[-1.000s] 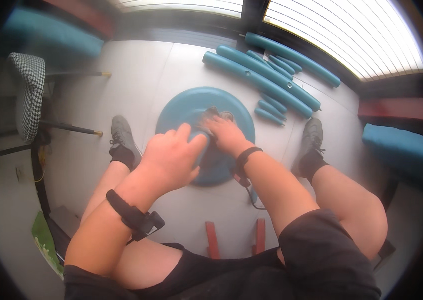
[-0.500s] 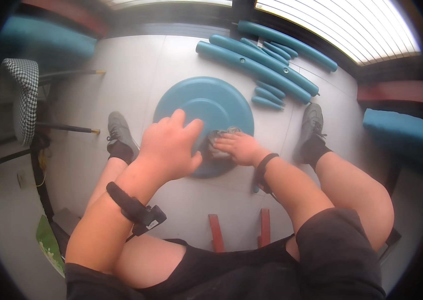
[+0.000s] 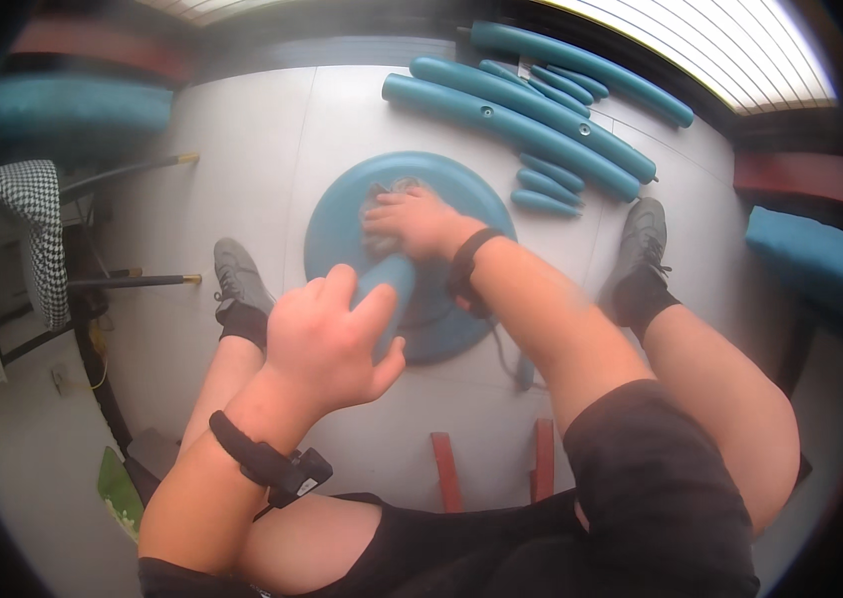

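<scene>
On the floor between my feet is a big round blue disc (image 3: 476,209) with a glossy surface. My right hand (image 3: 417,221) presses a crumpled grey cloth (image 3: 379,242) onto its upper left part, fingers bent over the cloth. Closer to me, my left hand (image 3: 327,334) is curled around a smooth blue rounded piece (image 3: 389,284), which sticks out past the fingers above the disc. Most of that piece is hidden by the hand, and I cannot tell whether it touches the disc. Each wrist wears a black band.
Long blue poles (image 3: 511,122) and several short blue tapered pieces (image 3: 548,184) lie on the tiles at the far right. A chair with a checked cloth (image 3: 28,199) stands at left. Two red bars (image 3: 446,468) are near my lap. A blue cushion (image 3: 800,249) is at right.
My right hand has slid the cloth across the disc, up and to the left. My left hand has moved slightly down toward me, and the blue piece in it now shows more clearly.
</scene>
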The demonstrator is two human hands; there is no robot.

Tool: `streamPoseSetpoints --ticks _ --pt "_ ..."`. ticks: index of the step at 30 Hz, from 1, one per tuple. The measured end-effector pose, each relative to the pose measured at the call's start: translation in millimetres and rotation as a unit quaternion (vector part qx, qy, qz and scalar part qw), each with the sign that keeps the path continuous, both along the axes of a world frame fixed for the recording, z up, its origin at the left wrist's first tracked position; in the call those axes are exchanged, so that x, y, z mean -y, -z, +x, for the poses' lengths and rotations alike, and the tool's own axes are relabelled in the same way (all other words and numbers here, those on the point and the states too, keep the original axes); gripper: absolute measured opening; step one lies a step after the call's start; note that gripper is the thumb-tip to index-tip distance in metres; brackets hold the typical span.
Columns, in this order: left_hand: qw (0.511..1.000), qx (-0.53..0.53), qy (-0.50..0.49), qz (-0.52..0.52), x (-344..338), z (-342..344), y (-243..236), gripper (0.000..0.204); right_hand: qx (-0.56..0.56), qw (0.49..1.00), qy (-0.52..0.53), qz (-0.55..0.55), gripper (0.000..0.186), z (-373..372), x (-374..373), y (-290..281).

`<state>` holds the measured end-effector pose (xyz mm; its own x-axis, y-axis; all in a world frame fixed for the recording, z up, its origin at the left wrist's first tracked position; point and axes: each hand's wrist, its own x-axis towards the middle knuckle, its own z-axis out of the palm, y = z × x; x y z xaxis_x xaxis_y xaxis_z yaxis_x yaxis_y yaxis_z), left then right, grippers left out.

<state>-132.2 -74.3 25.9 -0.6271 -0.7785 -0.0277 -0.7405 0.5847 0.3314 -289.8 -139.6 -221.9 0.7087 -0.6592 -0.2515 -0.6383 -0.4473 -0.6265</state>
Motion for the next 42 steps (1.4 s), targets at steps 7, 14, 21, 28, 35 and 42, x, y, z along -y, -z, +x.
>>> streamPoseSetpoints --ticks 7,14,21,28,35,42 --pt "1.000 0.005 0.008 -0.011 1.5 -0.7 -4.0 0.040 -0.037 0.991 0.129 -0.018 0.078 -102.3 3.7 8.1" --pt "1.000 -0.004 0.002 -0.027 -3.2 1.3 0.3 0.034 -0.106 0.953 0.283 0.003 0.079 -87.1 -123.1 -5.8" --pt "0.999 0.014 0.008 -0.045 -5.7 6.0 2.8 0.036 -0.078 0.889 0.421 0.161 0.090 -31.5 -221.8 -21.9" --pt "0.998 0.018 0.054 0.018 -3.5 6.0 -15.1 0.051 -0.087 0.880 0.421 0.201 0.095 -5.1 -246.7 -26.7" --pt "0.981 0.142 0.068 0.112 0.0 7.5 -27.9 0.054 -0.024 0.877 0.454 0.153 0.092 -12.8 -252.8 -17.3" --pt "0.982 0.158 0.015 0.101 3.1 9.9 -32.4 0.053 0.028 0.899 0.437 0.032 0.073 -58.5 -178.4 -3.1"
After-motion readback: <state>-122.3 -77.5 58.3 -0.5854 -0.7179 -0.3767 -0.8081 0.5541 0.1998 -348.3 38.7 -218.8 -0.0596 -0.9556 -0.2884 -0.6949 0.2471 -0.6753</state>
